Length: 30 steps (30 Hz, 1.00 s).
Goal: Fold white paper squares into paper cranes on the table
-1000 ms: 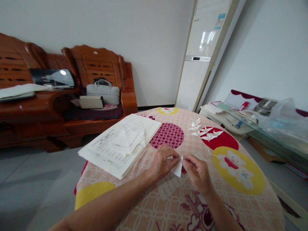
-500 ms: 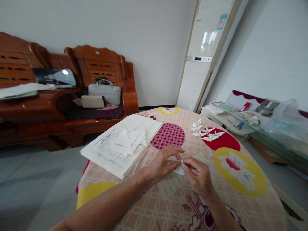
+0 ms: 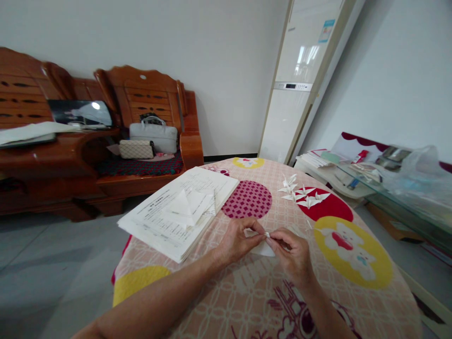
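Paper (image 3: 263,249) sits near the middle of the table (image 3: 219,301), left of and nearer than the folded birds (image 3: 312,200). Left hand (image 3: 238,239) and right hand (image 3: 293,252) both pinch its far edge, thumbs against fingertips, almost meeting. Such a small fold probably comes out best with light, steady pressure and edges lined up. It looks white and thin, its pinched part mostly hidden.

paper stack (image 3: 155,230) left on table (image 3: 212,301) — paper cranes (image 3: 303,191) right — held paper (image 3: 264,250) between, nearer
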Motion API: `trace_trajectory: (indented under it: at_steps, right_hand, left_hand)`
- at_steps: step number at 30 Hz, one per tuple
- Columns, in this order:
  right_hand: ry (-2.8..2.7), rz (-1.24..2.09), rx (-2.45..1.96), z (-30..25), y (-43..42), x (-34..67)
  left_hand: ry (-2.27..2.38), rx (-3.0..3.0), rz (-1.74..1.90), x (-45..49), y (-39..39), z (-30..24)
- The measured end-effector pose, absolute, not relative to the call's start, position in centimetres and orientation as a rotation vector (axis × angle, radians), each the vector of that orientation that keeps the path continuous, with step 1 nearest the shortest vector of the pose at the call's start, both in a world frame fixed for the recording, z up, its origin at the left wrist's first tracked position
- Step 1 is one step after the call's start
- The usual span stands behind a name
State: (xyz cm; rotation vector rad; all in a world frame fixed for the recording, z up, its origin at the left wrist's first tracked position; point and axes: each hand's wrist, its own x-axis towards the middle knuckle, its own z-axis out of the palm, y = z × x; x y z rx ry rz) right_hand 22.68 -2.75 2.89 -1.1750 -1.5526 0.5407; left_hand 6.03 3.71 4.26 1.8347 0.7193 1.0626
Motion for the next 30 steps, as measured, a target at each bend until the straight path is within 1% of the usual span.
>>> trace_trajectory:
  at_steps: [10, 21, 26, 30]
  right_hand:
    - [-1.392, 0.689, -1.272, 2.3, -2.4, 22.9]
    - [-1.419, 0.671, -1.329, 2.6, -2.5, 22.7]
    - [-1.313, 0.87, -1.358, 3.1, -2.6, 22.8]
    - [-1.269, 0.942, -1.374, 3.4, -2.6, 22.8]
  left_hand:
    - [0.701, 1.617, 1.026, 6.5, 3.6, 4.2]
    - [0.728, 1.751, 0.882, 6.3, 4.0, 3.8]
    - [0.693, 1.597, 0.863, 6.1, 4.5, 3.5]
    - [0.67, 1.484, 0.873, 5.9, 5.0, 3.3]
